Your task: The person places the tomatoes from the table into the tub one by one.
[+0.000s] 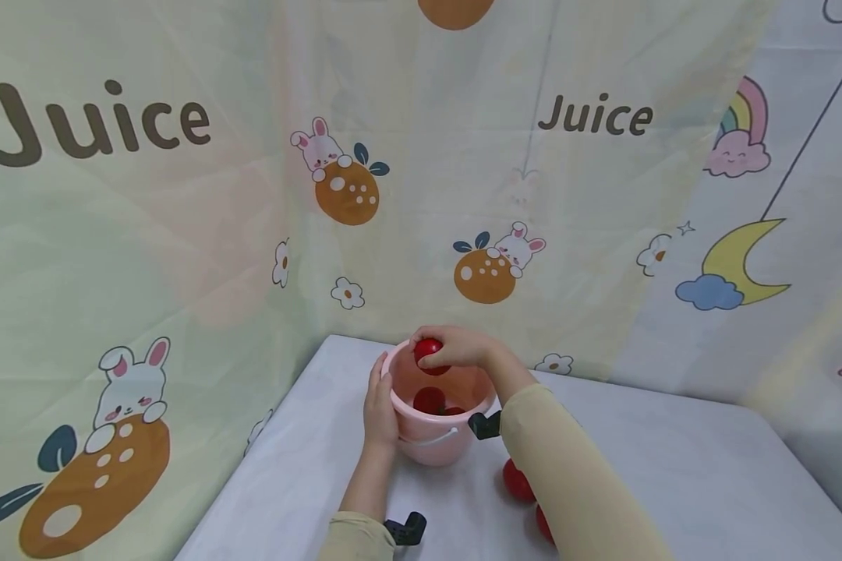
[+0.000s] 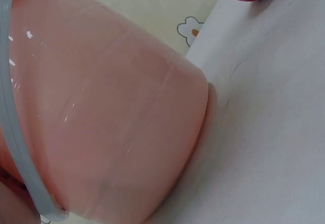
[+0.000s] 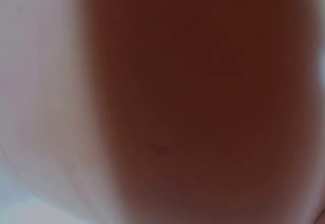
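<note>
A pink bucket (image 1: 431, 442) with a pale handle (image 2: 15, 132) stands upright on the table. My left hand (image 1: 380, 409) holds its left side at the rim, fingers along the outer wall. Over the bucket's opening, my right hand (image 1: 456, 347) grips a shiny red tomato (image 1: 431, 357) just inside the far rim. Deeper in lie another tomato (image 1: 429, 400) and part of a further red one (image 1: 454, 411). The right wrist view is a close dark blur showing no clear object.
Right of the bucket, a tomato (image 1: 518, 481) lies on the white-covered table (image 1: 645, 460). One more (image 1: 543, 523) is partly hidden behind the right sleeve (image 1: 575, 467). A patterned cloth (image 1: 407, 257) hangs behind the table's far edge.
</note>
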{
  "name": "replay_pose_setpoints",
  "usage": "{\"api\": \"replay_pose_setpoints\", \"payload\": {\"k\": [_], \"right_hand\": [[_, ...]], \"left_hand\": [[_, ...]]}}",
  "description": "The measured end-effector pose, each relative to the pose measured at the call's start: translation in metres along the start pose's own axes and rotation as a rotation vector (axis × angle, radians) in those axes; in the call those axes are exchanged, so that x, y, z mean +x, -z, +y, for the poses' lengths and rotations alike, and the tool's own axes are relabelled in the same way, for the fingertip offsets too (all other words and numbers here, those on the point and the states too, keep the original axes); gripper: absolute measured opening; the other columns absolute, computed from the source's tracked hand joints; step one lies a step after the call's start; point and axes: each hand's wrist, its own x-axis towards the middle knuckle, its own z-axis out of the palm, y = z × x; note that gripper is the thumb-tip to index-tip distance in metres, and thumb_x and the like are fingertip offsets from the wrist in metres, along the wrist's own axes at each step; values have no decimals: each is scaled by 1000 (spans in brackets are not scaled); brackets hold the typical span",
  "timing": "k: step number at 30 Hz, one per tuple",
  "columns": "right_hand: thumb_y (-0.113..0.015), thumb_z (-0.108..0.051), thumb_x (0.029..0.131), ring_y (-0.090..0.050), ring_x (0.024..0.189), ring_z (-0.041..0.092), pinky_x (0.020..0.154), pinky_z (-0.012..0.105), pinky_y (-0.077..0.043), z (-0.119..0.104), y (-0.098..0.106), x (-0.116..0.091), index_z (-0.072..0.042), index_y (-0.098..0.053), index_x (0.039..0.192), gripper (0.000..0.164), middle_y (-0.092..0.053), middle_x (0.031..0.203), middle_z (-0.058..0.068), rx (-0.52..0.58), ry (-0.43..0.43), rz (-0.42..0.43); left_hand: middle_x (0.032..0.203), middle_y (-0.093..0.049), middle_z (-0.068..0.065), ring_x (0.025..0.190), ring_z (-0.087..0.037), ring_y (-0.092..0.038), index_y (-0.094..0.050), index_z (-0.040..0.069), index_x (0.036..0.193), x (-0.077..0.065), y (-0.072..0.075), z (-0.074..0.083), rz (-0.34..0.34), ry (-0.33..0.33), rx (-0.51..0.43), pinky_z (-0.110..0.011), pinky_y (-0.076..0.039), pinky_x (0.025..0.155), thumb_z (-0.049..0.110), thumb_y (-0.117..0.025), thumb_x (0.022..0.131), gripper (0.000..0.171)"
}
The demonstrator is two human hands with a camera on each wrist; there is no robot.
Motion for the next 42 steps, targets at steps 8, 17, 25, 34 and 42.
{"api": "replay_pose_setpoints", "payload": {"k": [8,17,25,34,42], "right_hand": [[-78,-25,83,-51,123,23,89,42,-57,8,-9,2,-33,-60,130,51,-59,128,-4,88,-48,-70],[-71,-19,89,-47,130,25,95,46,-55,14,-15,-1,-31,-60,133,46,-56,138,0,199,-29,-94],[-71,-22,89,-49,129,25,96,46,-54,16,-14,-12,-29,-61,131,45,-57,138,0,150,-7,-61],[-70,-32,89,-55,127,21,97,47,-54,20,0,-40,-31,-61,132,43,-62,132,-6,101,17,89],[-68,-37,90,-50,132,30,97,50,-53,37,7,-72,-19,-55,140,55,-55,143,6,161,84,179]], "left_hand": [[152,-39,19,143,-19,-36,-33,54,144,-1,2,-1,-4,-12,6,-60,-40,109,50,-44,100,46],[152,-38,22,145,-18,-34,-32,56,144,-2,-1,0,-8,-18,11,-61,-38,110,53,-40,100,45],[150,-39,24,144,-15,-34,-33,58,141,-2,-1,-1,-3,3,2,-59,-39,110,53,-42,99,43],[146,-41,27,141,-12,-36,-33,59,140,-3,-3,-1,-3,-1,-4,-56,-41,110,53,-43,100,42],[146,-42,25,140,-13,-38,-33,58,141,-1,-3,0,12,0,2,-55,-47,105,52,-44,100,43]]}}
